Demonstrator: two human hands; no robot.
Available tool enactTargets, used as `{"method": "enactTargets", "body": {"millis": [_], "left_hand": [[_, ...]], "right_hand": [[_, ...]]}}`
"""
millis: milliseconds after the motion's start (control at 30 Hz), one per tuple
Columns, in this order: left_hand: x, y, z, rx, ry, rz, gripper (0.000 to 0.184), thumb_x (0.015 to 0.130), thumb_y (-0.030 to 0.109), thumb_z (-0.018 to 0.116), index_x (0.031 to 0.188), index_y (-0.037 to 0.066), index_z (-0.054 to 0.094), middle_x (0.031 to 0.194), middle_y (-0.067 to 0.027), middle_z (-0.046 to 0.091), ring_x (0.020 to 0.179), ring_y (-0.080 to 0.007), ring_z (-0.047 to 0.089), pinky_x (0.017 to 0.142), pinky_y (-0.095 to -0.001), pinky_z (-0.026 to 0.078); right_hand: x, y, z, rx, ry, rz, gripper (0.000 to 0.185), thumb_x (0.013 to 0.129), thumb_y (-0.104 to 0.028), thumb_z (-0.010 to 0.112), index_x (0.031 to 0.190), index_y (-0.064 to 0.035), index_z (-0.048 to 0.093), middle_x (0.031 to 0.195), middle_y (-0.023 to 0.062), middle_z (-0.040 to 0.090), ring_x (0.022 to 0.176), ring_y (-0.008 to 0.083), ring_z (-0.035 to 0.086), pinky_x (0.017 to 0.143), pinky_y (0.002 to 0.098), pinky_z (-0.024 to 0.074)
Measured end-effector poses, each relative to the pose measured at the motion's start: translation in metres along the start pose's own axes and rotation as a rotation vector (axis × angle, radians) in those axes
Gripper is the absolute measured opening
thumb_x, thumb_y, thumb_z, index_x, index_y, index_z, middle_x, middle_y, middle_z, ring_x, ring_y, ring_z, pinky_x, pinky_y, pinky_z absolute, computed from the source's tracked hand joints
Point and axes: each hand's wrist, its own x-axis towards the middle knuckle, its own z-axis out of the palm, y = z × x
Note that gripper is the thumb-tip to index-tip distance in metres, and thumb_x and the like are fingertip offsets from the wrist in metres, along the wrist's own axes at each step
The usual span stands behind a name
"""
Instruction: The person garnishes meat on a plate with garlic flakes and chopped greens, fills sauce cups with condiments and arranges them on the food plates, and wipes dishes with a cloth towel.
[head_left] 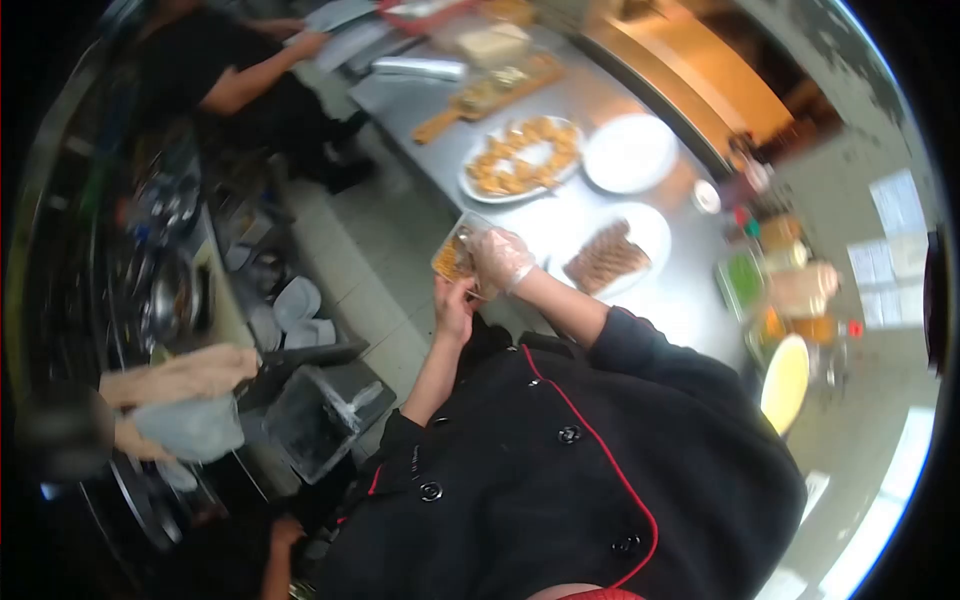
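Note:
My left hand [456, 308] is bare and grips the lower end of a clear container [449, 251] with orange-yellow food inside. My right hand [502, 258], in a clear plastic glove, has its fingers bent at the container's right side; what they hold, if anything, is hidden. Just beyond the hands, an oval white plate [479, 191] bears golden pieces set around its rim. Sliced brown meat [606, 257] lies on a white plate [652, 222] to the right.
On the steel table [393, 98] are an empty white plate [630, 153], a wooden board [437, 126] with food and a wrapped roll [419, 68]. Jars and bottles line the right side. A person [240, 88] stands upper left; another's arm [280, 560] shows lower left. A dark bin [312, 420] stands left.

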Motion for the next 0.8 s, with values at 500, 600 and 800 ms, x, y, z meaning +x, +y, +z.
{"method": "enactTargets", "body": {"millis": [500, 600, 800], "left_hand": [[0.022, -0.037, 0.081, 0.226, -0.101, -0.137, 0.048, 0.077, 0.008, 0.060, 0.116, 0.004, 0.032, 0.107, -0.0108, 0.051, 0.093, -0.0198, 0.057, 0.069, -0.0363, 0.055], [0.026, -0.036, 0.072, 0.220, -0.087, -0.140, 0.048, 0.077, 0.008, 0.059, 0.117, 0.004, 0.032, 0.108, -0.0116, 0.051, 0.095, -0.0207, 0.057, 0.070, -0.0365, 0.055], [0.025, -0.028, 0.059, 0.170, -0.074, -0.107, 0.049, 0.079, 0.007, 0.055, 0.120, 0.004, 0.029, 0.115, -0.0141, 0.049, 0.100, -0.0220, 0.056, 0.073, -0.0376, 0.055]], "right_hand": [[-0.104, 0.129, -0.002, 1.249, 0.265, 0.399, 0.013, 0.067, -0.005, 0.067, 0.080, -0.0012, 0.067, 0.070, 0.0075, 0.065, 0.063, 0.0134, 0.061, 0.060, 0.0253, 0.0487], [-0.121, 0.151, -0.003, 1.332, 0.324, 0.544, 0.011, 0.067, -0.001, 0.067, 0.079, 0.0005, 0.066, 0.069, 0.0068, 0.064, 0.064, 0.0115, 0.059, 0.059, 0.0232, 0.0478], [-0.124, 0.172, 0.025, 0.789, 0.345, 0.656, 0.010, 0.069, -0.007, 0.063, 0.076, -0.0014, 0.066, 0.068, 0.0098, 0.064, 0.062, 0.0144, 0.058, 0.061, 0.0274, 0.0479]]}}
